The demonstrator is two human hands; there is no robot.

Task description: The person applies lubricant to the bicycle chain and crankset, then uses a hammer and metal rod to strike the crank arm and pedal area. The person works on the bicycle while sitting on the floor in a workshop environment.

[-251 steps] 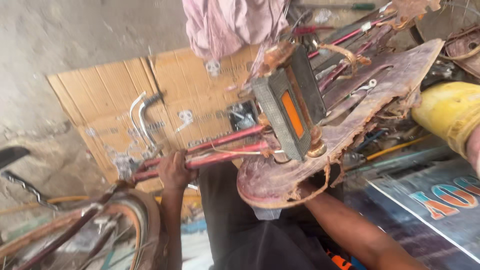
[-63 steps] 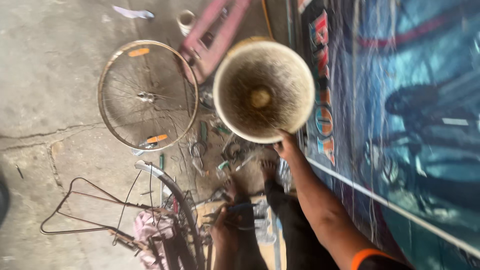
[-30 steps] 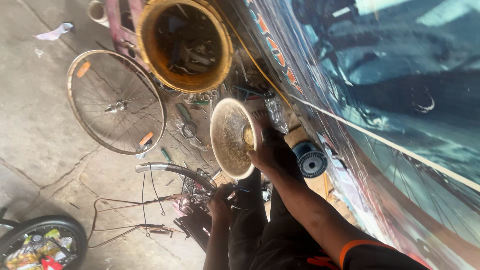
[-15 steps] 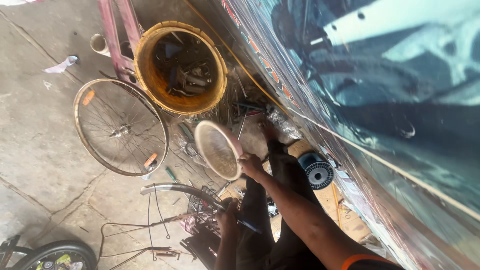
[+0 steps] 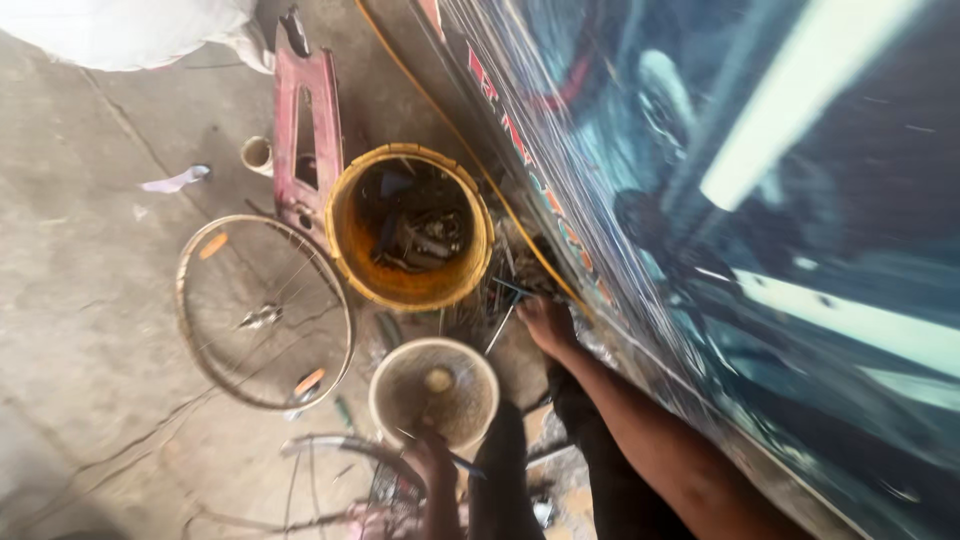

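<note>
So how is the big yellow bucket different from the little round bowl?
The yellow bucket is bigger and deeper than the pale bowl. The bucket is full of dark metal parts, while the bowl looks nearly empty. The left hand is at the bowl's edge, but no hand touches the bucket. Both are round, open-topped and on the concrete floor.

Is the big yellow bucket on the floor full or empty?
Partly filled. The yellow bucket stands upright and open, with dark metal parts piled at its bottom; its orange inner wall shows bare above them.

left hand (image 5: 432,458) | low, fingers curled; right hand (image 5: 546,322) | arm stretched forward, grip not discernible
</note>
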